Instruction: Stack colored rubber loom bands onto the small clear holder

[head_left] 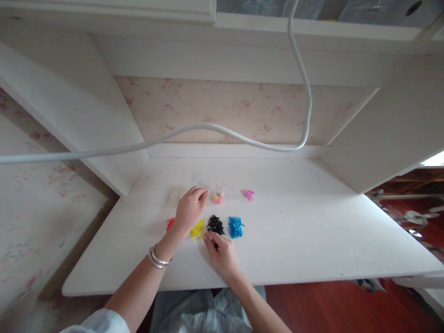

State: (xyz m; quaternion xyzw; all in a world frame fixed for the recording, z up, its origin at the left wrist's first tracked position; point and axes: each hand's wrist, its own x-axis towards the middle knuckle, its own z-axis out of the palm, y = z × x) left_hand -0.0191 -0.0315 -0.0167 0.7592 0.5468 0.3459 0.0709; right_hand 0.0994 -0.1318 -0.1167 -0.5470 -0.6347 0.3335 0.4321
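For bits this tiny I'd go light: just thumb and fingertip, one piece at a time, and keep my palm up so the yellow pile [197, 229] and the black pile [215, 224] don't get dragged together. My right hand [222, 256] has its fingertips bunched right at the near side of those two; can't tell if there's a piece pinched in there. Left hand [190, 209] is curled just left of the small clear container [219, 190], and honestly can't tell if it's gripping anything either. Red pile [170, 224] is partly hidden by it; blue pile [236, 227] sits just right of black.
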